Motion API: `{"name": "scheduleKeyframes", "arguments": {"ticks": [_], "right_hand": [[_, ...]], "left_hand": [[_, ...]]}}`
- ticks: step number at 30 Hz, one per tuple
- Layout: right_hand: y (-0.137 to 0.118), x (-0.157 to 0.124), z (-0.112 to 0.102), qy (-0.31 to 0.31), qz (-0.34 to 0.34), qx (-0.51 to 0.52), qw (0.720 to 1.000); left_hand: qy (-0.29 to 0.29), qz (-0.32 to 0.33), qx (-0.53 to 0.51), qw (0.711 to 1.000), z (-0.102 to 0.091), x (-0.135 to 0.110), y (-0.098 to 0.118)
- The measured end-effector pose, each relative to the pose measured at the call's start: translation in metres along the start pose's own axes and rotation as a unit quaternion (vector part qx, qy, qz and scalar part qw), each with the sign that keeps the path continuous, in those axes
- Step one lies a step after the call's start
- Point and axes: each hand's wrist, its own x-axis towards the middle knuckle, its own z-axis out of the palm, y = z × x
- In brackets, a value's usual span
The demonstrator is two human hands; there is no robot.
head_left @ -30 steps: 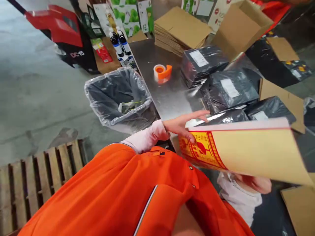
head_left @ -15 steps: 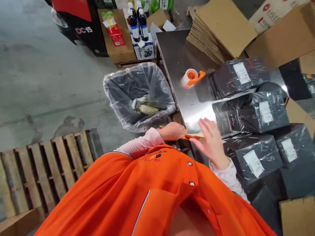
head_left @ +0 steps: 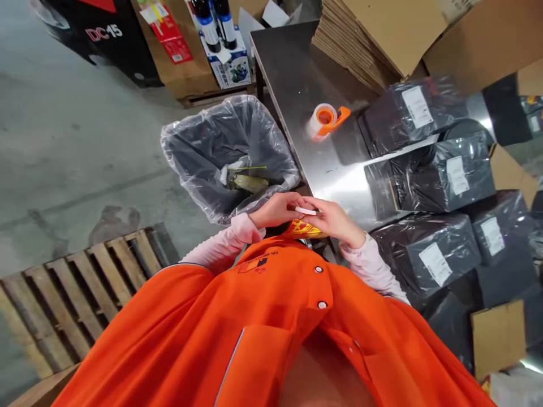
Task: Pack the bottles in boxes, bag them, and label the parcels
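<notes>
My left hand (head_left: 278,209) and my right hand (head_left: 335,220) meet close to my chest at the near edge of the steel table (head_left: 297,96). Both pinch a flattened yellow-and-red carton (head_left: 306,228), of which only a small printed corner and a white edge show between the fingers. The rest of the carton is hidden behind my orange shirt. An orange tape dispenser (head_left: 324,120) lies on the table beyond my hands.
A bin lined with clear plastic (head_left: 224,155) stands left of the table with scraps inside. Several black wrapped parcels (head_left: 428,175) crowd the table's right side. Flat cardboard sheets (head_left: 373,39) are stacked at the back. A wooden pallet (head_left: 85,299) lies on the floor at left.
The big yellow-and-red carton I held out to the right has been drawn in against my chest. My right hand moved from open over the table to gripping it beside my left.
</notes>
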Motion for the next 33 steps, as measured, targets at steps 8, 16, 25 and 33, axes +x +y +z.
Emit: {"name": "scheduleKeyframes", "arguments": {"ticks": [8,16,25,33], "right_hand": [[-0.006,0.010,0.012,0.103,0.007,0.196,0.975],[-0.015,0.001,0.012,0.114,-0.028,0.259,0.959],[-0.011,-0.023,0.016,0.249,-0.139,0.049,0.957],[-0.011,-0.060,0.008,0.273,-0.149,-0.145,0.939]], "left_hand": [[-0.017,0.027,-0.073,0.997,-0.022,-0.004,0.012],[0.026,0.240,0.145,0.960,-0.017,-0.005,0.029],[0.073,0.153,0.117,0.979,0.023,-0.004,0.029],[0.125,0.080,0.083,0.985,0.063,-0.003,0.029]]}}
